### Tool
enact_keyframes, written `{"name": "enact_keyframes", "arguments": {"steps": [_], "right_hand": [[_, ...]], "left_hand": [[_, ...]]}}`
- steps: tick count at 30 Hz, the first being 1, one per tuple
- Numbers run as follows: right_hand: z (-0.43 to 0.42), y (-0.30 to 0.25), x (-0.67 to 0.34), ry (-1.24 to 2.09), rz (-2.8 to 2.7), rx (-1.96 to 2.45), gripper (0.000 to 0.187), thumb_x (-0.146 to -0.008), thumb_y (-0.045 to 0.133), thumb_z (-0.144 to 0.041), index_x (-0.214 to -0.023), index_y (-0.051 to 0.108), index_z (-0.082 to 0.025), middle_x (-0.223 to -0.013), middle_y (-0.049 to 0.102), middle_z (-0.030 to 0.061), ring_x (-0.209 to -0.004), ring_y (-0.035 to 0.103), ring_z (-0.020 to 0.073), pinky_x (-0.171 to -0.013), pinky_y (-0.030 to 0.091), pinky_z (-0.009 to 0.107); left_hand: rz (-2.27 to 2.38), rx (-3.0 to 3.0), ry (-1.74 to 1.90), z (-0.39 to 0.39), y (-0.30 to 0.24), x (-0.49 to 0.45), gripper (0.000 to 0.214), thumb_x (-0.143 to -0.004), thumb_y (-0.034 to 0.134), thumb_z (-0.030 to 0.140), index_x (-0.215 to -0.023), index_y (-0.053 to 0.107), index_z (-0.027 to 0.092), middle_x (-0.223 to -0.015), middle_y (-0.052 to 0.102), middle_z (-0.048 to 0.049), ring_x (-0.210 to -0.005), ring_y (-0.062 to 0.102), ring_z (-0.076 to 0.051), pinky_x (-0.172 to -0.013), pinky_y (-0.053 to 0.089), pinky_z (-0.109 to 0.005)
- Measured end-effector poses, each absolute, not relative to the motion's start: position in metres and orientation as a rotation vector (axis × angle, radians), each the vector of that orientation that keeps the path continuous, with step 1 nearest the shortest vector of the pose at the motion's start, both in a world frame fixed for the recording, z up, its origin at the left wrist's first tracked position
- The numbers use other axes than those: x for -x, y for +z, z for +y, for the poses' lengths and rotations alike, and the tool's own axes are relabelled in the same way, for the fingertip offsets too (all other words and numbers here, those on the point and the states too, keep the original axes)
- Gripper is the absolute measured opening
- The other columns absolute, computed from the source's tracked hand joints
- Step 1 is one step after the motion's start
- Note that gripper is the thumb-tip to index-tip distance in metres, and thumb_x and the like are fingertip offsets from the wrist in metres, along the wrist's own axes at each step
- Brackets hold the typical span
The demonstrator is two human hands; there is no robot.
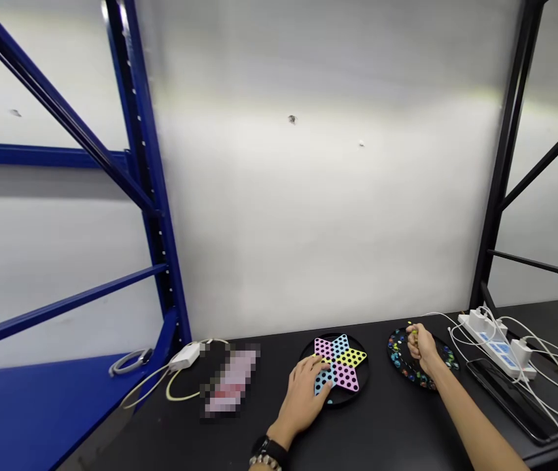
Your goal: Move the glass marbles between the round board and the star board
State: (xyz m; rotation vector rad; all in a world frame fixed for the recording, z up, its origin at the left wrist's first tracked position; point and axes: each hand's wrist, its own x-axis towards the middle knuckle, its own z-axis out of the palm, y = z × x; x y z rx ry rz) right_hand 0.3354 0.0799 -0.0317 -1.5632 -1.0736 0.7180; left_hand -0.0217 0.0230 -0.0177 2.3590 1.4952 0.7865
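Note:
A round black board with a pastel star of holes (341, 366) lies on the black table. My left hand (305, 392) rests flat on its near left part, fingers stretched out. To the right stands a black round tray of coloured marbles (399, 356). My right hand (422, 347) is over that tray, fingers pinched together on a small yellow-green marble.
A white power strip (497, 343) with plugs and white cables sits at the right, a dark phone (509, 396) in front of it. A white charger (185, 355) with cable and a blurred pink item (232, 386) lie left. Blue shelving (156, 216) stands at left, a black post (502, 176) at right.

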Motion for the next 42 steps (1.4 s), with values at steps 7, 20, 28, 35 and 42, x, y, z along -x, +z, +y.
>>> {"name": "enact_keyframes", "arguments": {"steps": [7,20,28,35,42], "right_hand": [[0.083,-0.039,-0.336,0.631,-1.29,1.744,0.027,-0.078,0.053,-0.043,-0.066,0.059,-0.02,-0.062,0.059,0.0025,-0.06,0.058,0.0179,-0.053,0.039,0.025],[0.085,-0.034,-0.32,0.581,-1.389,1.79,0.021,-0.082,0.053,-0.039,-0.072,0.056,-0.021,-0.073,0.063,0.0044,-0.069,0.062,0.0192,-0.063,0.043,0.027],[0.084,-0.029,-0.321,0.675,-1.304,1.72,0.034,-0.09,0.033,-0.046,-0.075,0.051,-0.022,-0.067,0.057,0.0003,-0.048,0.045,0.0123,-0.046,0.032,0.023],[0.064,-0.038,-0.323,0.254,-1.662,1.978,0.017,-0.09,0.049,-0.03,-0.076,0.054,-0.022,-0.081,0.061,0.0015,-0.068,0.057,0.0158,-0.061,0.032,0.026],[0.055,-0.034,-0.323,0.197,-1.748,2.046,0.024,-0.096,0.039,-0.034,-0.085,0.056,-0.022,-0.096,0.06,0.003,-0.081,0.06,0.0157,-0.064,0.034,0.025]], "left_hand": [[1.503,-2.365,0.791,0.023,-0.017,0.022,0.032,-0.09,0.051,0.043,-0.118,0.064,0.031,-0.138,0.057,-0.003,-0.135,0.042,-0.028,-0.114,0.034,-0.051],[1.502,-2.386,0.788,0.022,-0.019,0.022,0.032,-0.09,0.052,0.042,-0.118,0.063,0.032,-0.137,0.057,-0.0025,-0.133,0.044,-0.027,-0.114,0.034,-0.049],[1.502,-2.361,0.777,0.022,-0.016,0.021,0.031,-0.09,0.052,0.042,-0.117,0.063,0.032,-0.138,0.056,-0.0026,-0.134,0.043,-0.027,-0.114,0.032,-0.051],[1.501,-2.352,0.754,0.02,-0.012,0.02,0.031,-0.091,0.051,0.042,-0.118,0.063,0.031,-0.138,0.056,-0.0029,-0.135,0.042,-0.028,-0.114,0.032,-0.051],[1.507,-2.347,0.752,0.021,-0.014,0.02,0.033,-0.09,0.051,0.041,-0.12,0.063,0.031,-0.138,0.056,-0.0033,-0.134,0.042,-0.028,-0.115,0.031,-0.05]]}}
